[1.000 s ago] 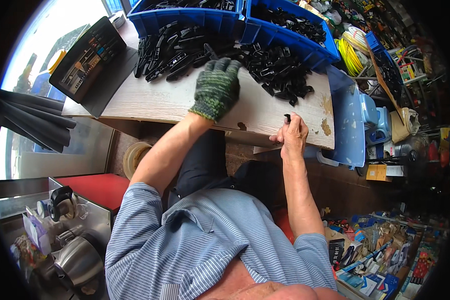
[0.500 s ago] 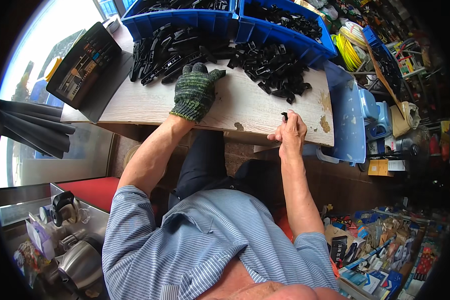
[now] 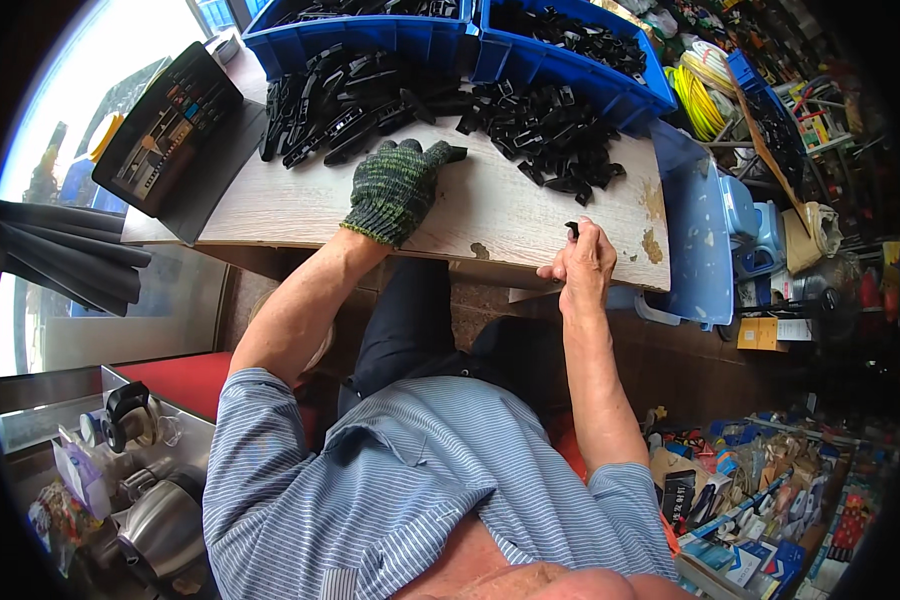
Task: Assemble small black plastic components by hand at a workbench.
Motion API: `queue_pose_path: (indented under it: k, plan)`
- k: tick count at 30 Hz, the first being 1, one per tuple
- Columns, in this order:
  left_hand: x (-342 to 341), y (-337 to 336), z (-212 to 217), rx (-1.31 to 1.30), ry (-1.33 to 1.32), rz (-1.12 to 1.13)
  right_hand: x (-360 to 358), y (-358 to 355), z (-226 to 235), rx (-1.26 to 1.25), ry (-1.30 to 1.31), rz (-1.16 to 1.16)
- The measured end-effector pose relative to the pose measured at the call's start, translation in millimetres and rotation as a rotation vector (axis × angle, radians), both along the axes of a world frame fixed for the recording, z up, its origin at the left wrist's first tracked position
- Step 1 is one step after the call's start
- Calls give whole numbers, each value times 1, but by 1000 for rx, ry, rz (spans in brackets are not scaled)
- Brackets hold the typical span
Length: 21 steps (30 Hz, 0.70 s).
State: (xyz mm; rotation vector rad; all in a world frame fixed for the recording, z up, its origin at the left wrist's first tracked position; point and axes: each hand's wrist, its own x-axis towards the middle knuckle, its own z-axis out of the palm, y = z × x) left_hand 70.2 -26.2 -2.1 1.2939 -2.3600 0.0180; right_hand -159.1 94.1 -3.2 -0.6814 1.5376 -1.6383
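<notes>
My left hand (image 3: 395, 190) wears a green and black knitted glove and rests over the tabletop. Its fingers are curled around a black plastic part, whose dark end (image 3: 458, 154) sticks out past the thumb; the rest is hidden beneath the glove. Bare, my right hand (image 3: 584, 258) is by the table's front edge, fingers closed on a small black plastic piece (image 3: 572, 229) that shows above the fingertips. Beyond the left hand lies a heap of long black plastic parts (image 3: 345, 105). A second heap, of shorter black pieces (image 3: 550, 135), lies ahead of the right hand.
Two blue bins (image 3: 370, 40) filled with black parts stand along the back of the pale wooden table (image 3: 300, 205). A tablet in a dark folding case (image 3: 170, 130) leans at the left. A translucent blue tub (image 3: 695, 240) adjoins the table's right edge.
My left hand has drawn slightly back from the long parts, and a black part's end now shows at its thumb. The right hand has barely moved, still gripping its small piece.
</notes>
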Motion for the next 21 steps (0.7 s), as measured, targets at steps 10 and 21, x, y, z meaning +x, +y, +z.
queue_pose_path:
  k: [10,21]
  plan:
    - [-14,14,2,68,34,-120,-1,-3,-4,38,-4,-56]
    - [12,14,1,-137,72,-30,3,-1,5,61,-42,-55]
